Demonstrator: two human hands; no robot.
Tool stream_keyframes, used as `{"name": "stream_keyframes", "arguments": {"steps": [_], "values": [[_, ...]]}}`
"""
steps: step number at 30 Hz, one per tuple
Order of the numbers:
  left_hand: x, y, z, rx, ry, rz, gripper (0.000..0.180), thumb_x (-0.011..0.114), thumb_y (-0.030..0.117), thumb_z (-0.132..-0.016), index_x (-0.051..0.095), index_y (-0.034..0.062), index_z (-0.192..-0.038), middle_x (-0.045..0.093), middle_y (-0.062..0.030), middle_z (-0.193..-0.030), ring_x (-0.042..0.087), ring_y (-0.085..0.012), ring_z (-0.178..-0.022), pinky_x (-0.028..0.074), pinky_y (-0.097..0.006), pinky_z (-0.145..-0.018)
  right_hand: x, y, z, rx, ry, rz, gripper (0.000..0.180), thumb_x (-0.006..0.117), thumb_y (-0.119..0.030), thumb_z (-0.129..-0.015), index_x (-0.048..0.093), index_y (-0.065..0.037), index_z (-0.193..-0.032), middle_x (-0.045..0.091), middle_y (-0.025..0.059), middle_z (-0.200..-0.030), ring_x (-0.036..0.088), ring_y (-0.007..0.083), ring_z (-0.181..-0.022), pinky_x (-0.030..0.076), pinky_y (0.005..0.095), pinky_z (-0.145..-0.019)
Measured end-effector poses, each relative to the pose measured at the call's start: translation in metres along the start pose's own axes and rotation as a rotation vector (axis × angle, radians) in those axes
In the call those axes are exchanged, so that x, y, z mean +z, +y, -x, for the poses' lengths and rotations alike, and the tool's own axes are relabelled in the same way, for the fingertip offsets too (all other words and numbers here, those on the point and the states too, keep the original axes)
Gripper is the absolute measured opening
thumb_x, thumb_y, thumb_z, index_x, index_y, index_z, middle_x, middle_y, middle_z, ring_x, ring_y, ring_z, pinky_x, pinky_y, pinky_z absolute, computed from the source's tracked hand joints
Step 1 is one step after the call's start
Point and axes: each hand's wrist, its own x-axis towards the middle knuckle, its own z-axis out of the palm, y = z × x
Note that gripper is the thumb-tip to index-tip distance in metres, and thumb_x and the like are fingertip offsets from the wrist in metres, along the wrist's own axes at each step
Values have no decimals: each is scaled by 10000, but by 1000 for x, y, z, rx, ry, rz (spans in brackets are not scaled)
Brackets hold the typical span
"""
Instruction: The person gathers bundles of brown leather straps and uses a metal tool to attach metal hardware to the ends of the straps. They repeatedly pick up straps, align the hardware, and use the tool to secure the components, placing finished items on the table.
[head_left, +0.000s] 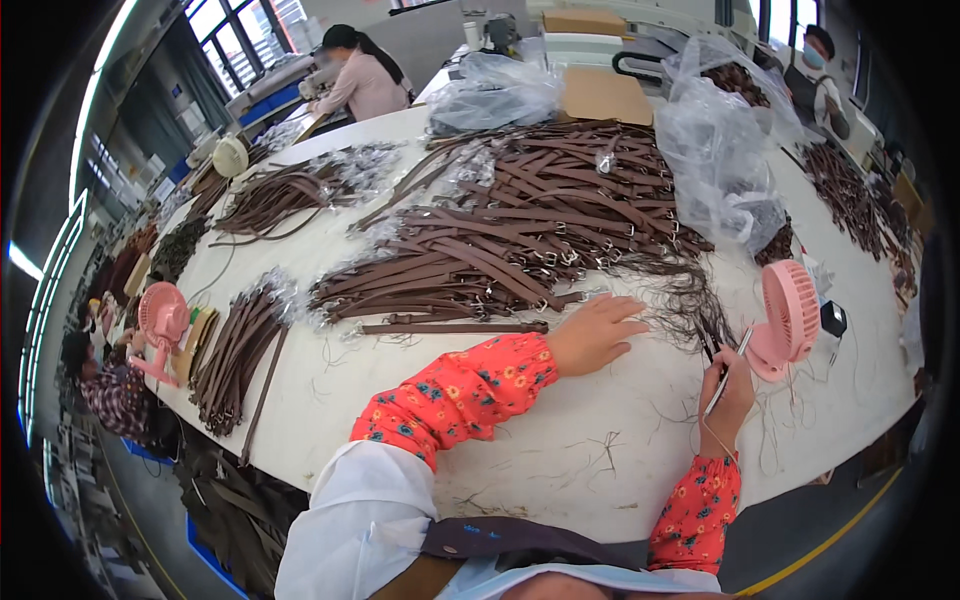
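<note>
My left hand (pixel 597 335) rests on the white table with its fingers spread, just in front of a large heap of brown buckled straps (pixel 450 265). It holds nothing. One strap (pixel 450 327) lies along the table beside its wrist. My right hand (pixel 730 388) is closed around a slim silver tool (pixel 743 345), whose exact kind I cannot make out. Dark tips show above its fingers, touching a tangle of loose dark threads (pixel 685 300). Both forearms wear red flowered sleeves.
A pink fan (pixel 790 310) stands right of my right hand, beside a small black box (pixel 833 319). Another pink fan (pixel 163 318) and bundled straps (pixel 235 360) are at left. Plastic bags (pixel 715 140) lie at the back. Thread scraps litter the tabletop. Other people work farther off.
</note>
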Motion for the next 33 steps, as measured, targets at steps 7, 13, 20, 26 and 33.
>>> {"name": "stream_keyframes", "arguments": {"steps": [7, 13, 20, 26, 33], "values": [[-122, -71, 123, -459, 237, -361, 637, 622, 348, -975, 404, 25, -1478, 327, -216, -1585, 317, -379, -1467, 245, -544, -1192, 11, 7, 4, -50, -84, 138, 211, 613, 42, -841, 616, -31, -1038, 674, 133, -917, 640, 330, -836, 503, 421, -787], [-139, -150, 113, -557, 108, -473, 616, 427, 454, -1054, 358, 54, -1518, 358, -150, -1594, 310, -319, -1488, 189, -544, -1214, 28, -32, 2, -172, -131, 24, 236, 633, 51, -847, 600, -25, -1068, 700, 182, -1155, 646, 336, -850, 517, 405, -795], [-118, -176, 110, -493, 83, -427, 505, 401, 402, -1060, 529, 71, -1420, 529, -131, -1471, 430, -307, -1413, 256, -507, -1187, 47, -32, 27, -35, -312, -10, 265, 603, 94, -860, 561, -31, -1089, 691, 244, -1144, 706, 384, -927, 568, 405, -733], [-130, -124, 140, -337, 139, -329, 360, 479, 280, -1021, 639, 68, -1264, 649, -97, -1309, 596, -265, -1172, 397, -418, -998, 55, -26, 25, -3, -224, 1, 236, 579, 118, -868, 562, -18, -1061, 708, 215, -1041, 721, 360, -937, 575, 388, -757], [-143, -70, 168, -293, 81, -183, 329, 532, 298, -993, 657, 78, -1202, 674, -100, -1254, 601, -278, -1152, 404, -416, -976, 57, -27, 25, -8, -217, -33, 289, 583, 116, -874, 581, -18, -1130, 702, 194, -979, 726, 329, -864, 576, 373, -740]]}}
